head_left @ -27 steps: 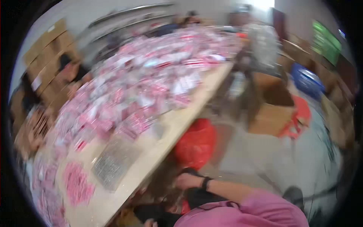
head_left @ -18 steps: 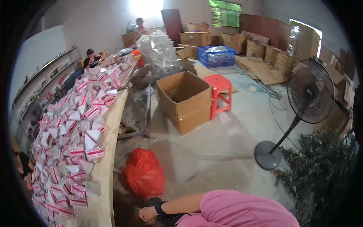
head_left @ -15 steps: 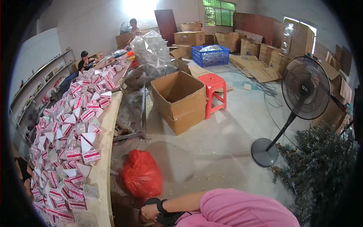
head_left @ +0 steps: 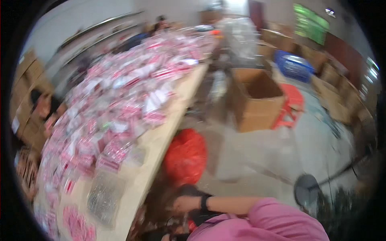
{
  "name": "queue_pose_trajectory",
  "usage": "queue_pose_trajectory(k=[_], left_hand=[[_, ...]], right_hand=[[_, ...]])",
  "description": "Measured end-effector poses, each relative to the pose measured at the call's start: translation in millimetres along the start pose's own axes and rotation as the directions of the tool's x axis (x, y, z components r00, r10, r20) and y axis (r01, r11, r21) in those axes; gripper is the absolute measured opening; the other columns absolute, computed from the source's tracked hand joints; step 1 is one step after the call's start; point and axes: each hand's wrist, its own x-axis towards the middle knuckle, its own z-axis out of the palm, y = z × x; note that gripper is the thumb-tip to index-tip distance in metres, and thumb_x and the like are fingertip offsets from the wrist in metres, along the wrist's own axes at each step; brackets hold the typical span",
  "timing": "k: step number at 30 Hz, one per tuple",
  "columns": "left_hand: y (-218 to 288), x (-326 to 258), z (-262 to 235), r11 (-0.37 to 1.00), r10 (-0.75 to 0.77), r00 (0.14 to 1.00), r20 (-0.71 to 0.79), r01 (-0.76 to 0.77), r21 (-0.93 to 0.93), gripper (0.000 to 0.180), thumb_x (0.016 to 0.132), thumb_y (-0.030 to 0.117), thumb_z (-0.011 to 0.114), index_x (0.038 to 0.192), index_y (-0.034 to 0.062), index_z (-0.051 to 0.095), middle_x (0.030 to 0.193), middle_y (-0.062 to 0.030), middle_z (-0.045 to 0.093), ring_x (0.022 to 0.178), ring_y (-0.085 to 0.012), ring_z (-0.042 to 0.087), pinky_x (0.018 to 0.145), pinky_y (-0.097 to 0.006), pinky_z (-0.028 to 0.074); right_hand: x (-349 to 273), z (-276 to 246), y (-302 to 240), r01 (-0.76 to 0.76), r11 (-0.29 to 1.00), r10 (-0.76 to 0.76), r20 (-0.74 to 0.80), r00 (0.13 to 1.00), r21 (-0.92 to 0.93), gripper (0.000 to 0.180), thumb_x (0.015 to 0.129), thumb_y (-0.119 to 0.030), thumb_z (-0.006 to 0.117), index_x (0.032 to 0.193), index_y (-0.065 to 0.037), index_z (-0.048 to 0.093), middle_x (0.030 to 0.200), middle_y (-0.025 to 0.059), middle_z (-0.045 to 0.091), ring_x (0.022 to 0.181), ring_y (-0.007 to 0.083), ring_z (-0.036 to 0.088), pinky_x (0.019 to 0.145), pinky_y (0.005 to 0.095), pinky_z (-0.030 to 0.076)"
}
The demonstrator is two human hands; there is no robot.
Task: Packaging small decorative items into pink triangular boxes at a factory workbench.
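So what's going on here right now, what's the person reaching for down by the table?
The picture is motion-blurred. A person in a pink sleeve stretches the right hand, with a black wristband, down below the edge of the long pale wooden table, close under a red plastic bag on the floor. What the hand touches is too dark to tell. The table is heaped with small pink-and-white packets. An open cardboard box and a red plastic stool stand beyond.

Right hand (head_left: 185, 203) reaches leftward, wrist banded, grip blurred.
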Motion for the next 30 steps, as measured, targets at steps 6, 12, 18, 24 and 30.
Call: queue_pose_trajectory(k=[6, 12, 18, 24, 30], left_hand=[[-22, -16, -6, 0.841, -0.344, 0.937, 0.066, 0.338, -0.423, 0.023, 0.085, 0.013, 0.057, 0.104, 0.0007, 0.060, 0.088, -0.0206, 0.062, 0.083, -0.0340, 0.061, 0.073, -0.039, 0.047], [-40, -30, 8, 0.998, -0.035, 0.965, -0.261, 0.018, -0.068, 0.026, 0.082, 0.018, 0.060, 0.103, 0.0017, 0.060, 0.090, -0.0200, 0.062, 0.081, -0.0351, 0.060, 0.071, -0.040, 0.049], [-32, -25, 1, 0.990, -0.122, 0.972, -0.199, 0.104, -0.100, 0.029, 0.082, 0.018, 0.060, 0.105, 0.0017, 0.059, 0.094, -0.0208, 0.061, 0.086, -0.0352, 0.060, 0.075, -0.041, 0.047], [-36, -16, -1, 0.974, -0.210, 0.971, -0.109, 0.199, -0.105, 0.027, 0.076, 0.011, 0.065, 0.101, 0.0031, 0.059, 0.092, -0.0152, 0.061, 0.086, -0.0329, 0.059, 0.074, -0.039, 0.047], [-17, -26, -29, 0.978, -0.191, 0.964, -0.186, 0.170, -0.123, 0.030, 0.079, 0.016, 0.063, 0.105, 0.0036, 0.059, 0.095, -0.0191, 0.061, 0.085, -0.0341, 0.060, 0.075, -0.041, 0.047]], right_hand=[[13, -46, -97, 0.024, 0.999, -0.031, 0.205, 0.978, 0.034, 0.020, 0.085, -0.016, 0.052, 0.091, 0.000, 0.061, 0.072, 0.0109, 0.061, 0.064, 0.0178, 0.062, 0.060, 0.0316, 0.049], [25, -108, -187, 0.068, 0.969, -0.084, 0.057, 0.995, 0.237, 0.013, 0.086, -0.009, 0.054, 0.093, 0.001, 0.059, 0.076, 0.0032, 0.060, 0.067, 0.0081, 0.057, 0.059, 0.0235, 0.048], [43, -133, -184, 0.011, 0.968, 0.016, -0.107, 0.994, 0.249, 0.014, 0.086, -0.009, 0.054, 0.092, 0.003, 0.060, 0.076, 0.0035, 0.059, 0.066, 0.0086, 0.057, 0.057, 0.0224, 0.048], [57, -119, -190, 0.017, 0.961, 0.005, -0.079, 0.997, 0.276, 0.013, 0.086, -0.007, 0.053, 0.091, 0.002, 0.061, 0.076, 0.0028, 0.059, 0.065, 0.0080, 0.057, 0.056, 0.0217, 0.047], [86, -107, -207, 0.093, 0.981, -0.082, -0.075, 0.994, 0.170, 0.015, 0.084, -0.009, 0.055, 0.090, 0.003, 0.061, 0.072, 0.0047, 0.059, 0.062, 0.0085, 0.056, 0.054, 0.0246, 0.046]])
